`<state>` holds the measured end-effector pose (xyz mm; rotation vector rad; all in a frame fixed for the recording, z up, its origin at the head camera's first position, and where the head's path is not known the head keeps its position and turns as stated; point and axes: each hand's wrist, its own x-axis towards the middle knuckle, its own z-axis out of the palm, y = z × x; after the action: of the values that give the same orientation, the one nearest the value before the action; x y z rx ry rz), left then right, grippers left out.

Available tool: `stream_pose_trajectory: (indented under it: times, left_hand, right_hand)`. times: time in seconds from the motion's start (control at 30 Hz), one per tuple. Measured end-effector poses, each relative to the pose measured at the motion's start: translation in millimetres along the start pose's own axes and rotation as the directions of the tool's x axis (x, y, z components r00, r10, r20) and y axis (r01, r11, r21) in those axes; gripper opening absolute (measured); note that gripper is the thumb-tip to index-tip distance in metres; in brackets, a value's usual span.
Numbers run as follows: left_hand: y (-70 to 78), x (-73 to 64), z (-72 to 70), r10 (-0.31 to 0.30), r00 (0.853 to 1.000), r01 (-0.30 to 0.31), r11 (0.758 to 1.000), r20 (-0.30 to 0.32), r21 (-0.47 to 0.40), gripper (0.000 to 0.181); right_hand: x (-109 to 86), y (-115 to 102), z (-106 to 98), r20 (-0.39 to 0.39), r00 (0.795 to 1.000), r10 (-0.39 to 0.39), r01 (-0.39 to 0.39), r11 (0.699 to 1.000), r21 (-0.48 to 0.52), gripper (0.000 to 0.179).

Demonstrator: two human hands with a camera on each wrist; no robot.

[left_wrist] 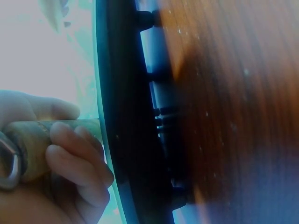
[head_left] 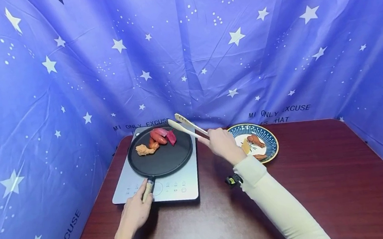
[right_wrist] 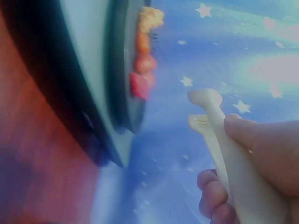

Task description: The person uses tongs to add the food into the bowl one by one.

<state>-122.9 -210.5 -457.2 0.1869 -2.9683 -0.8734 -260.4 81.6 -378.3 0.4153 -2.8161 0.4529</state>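
My left hand (head_left: 136,212) grips the wooden handle (head_left: 147,191) of a flat black pan (head_left: 161,162); its curled fingers (left_wrist: 74,163) show round the handle in the left wrist view. In the far part of the pan lie a crumbly golden fried piece (head_left: 144,150), reddish sausages (head_left: 159,137) and a dark pink piece (head_left: 171,137). My right hand (head_left: 223,144) holds pale tongs (head_left: 187,128) above the table, right of the pan. The tong tips stand apart with nothing between them, as the right wrist view of the tongs (right_wrist: 219,130) also shows.
Under the pan is a silver induction cooker (head_left: 181,183) with touch markings. A blue-patterned plate (head_left: 271,142) holding brown pieces (head_left: 256,141) and a yellow piece (head_left: 246,146) stands right, partly behind my right hand. A starry blue curtain (head_left: 184,57) encloses the dark red table (head_left: 309,185).
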Motion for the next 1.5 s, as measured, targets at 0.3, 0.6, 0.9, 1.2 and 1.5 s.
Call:
stream_pose_trajectory:
  times: [0.3, 0.6, 0.9, 1.2, 1.5]
  left_hand:
    - [-2.0, 0.3, 1.6, 0.011, 1.000, -0.011, 1.000, 0.007, 0.000, 0.055]
    - [-2.6, 0.4, -1.4, 0.009, 1.000, -0.009, 1.000, 0.011, 0.003, 0.056]
    - [-0.2, -0.6, -2.9, 0.007, 1.000, -0.007, 1.000, 0.013, -0.002, 0.055]
    - [1.0, -0.9, -2.1, 0.020, 1.000, -0.020, 1.000, 0.005, -0.006, 0.055]
    - [-0.2, -0.2, -1.4, 0.023, 1.000, -0.023, 1.000, -0.003, -0.015, 0.055]
  right_hand:
    - [-25.6, 46.4, -41.6, 0.021, 0.999, 0.050, -0.050, 0.999, -0.004, 0.046]
    - [-54.6, 115.1, -52.2, 0.032, 0.988, 0.151, -0.150, 0.989, -0.012, 0.050]
    - [-77.5, 153.0, -49.4, 0.087, 0.974, 0.210, -0.210, 0.978, -0.006, 0.048]
    - [-95.3, 182.6, -44.4, 0.111, 0.965, 0.236, -0.236, 0.972, -0.014, 0.052]
    - [-110.6, 205.9, -53.2, 0.153, 0.959, 0.238, -0.231, 0.971, -0.066, 0.057]
